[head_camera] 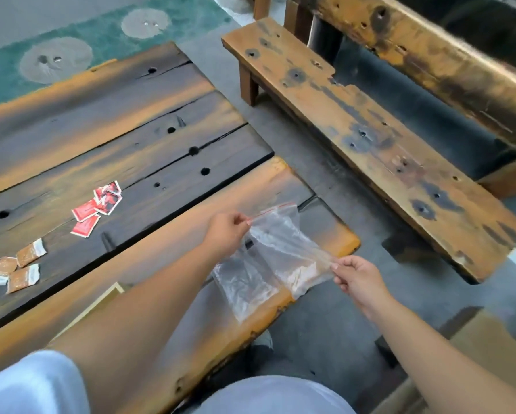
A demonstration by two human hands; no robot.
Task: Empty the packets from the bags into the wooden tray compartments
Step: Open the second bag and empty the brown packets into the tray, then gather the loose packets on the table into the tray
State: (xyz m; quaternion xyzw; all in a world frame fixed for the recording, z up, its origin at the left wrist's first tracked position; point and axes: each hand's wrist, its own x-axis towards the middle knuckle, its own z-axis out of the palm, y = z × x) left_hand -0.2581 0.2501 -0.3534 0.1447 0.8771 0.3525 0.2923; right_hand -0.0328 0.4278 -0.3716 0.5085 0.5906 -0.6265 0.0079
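Note:
A clear plastic zip bag [276,258] with a red seal strip is stretched over the table's near right corner and looks empty. My left hand [226,231] pinches its sealed top edge. My right hand [359,276] pinches the opposite end. Several red packets [98,206] lie loose on the dark wooden table [116,135] to the left. Several brown-and-white packets [16,268] lie nearer the left edge. A pale wooden corner, possibly the wooden tray [105,298], pokes out from under my left forearm; most of it is hidden.
A worn wooden bench [370,138] runs along the right, across a gap of grey floor. A cardboard box [489,348] sits at the lower right. A green patterned floor area [80,37] lies beyond the table's far edge.

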